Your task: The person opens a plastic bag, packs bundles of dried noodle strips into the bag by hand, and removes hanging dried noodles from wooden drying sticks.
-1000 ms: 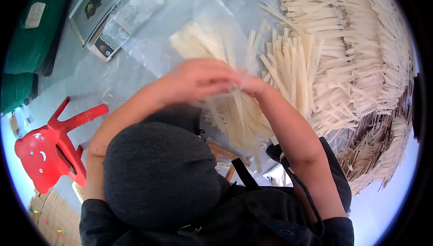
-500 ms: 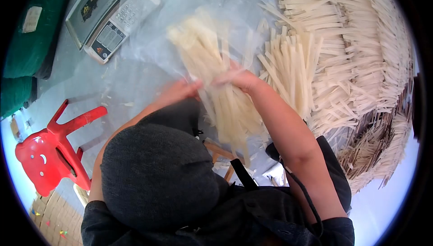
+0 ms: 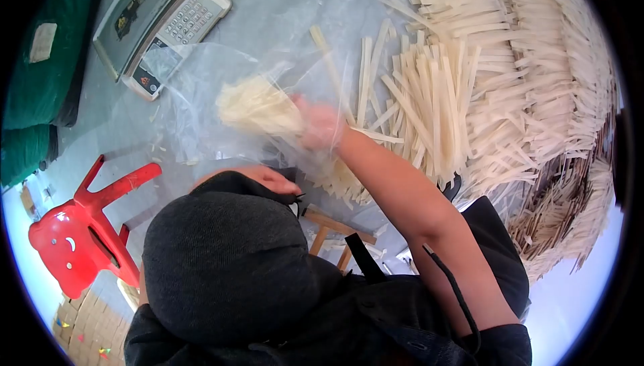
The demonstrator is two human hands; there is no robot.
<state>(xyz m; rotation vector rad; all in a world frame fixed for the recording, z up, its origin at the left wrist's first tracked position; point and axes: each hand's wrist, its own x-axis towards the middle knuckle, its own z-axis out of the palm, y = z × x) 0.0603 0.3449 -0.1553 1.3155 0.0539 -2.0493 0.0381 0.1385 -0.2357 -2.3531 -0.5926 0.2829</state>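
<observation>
Cream-coloured, a blurred bundle of thin, flat strips (image 3: 258, 106) is sitting within the folds of a clear, crinkled plastic sheet or bag (image 3: 191, 91), above the pale grey surface (image 3: 134, 141). The right hand (image 3: 318, 124) is closing its fingers around the bundle's near end, with clear plastic overlapping the hand. The left hand (image 3: 272, 181) is hovering lower down, beside the front of the dark grey knitted cap (image 3: 231, 258), its fingers loosely bent; whether it is touching the plastic, I cannot tell. More cream strips (image 3: 342, 181) are lying below the right hand, while a thick sheaf of similar strips (image 3: 436, 97) is resting to its right, against a broad, layered heap of strips (image 3: 516, 77). An off-white and grey electronic scale with a keypad (image 3: 188, 20) is standing beyond the plastic, whose edge is overlapping its display panel. Red and plastic, a stool (image 3: 77, 242) is lying tipped over at the far left.
</observation>
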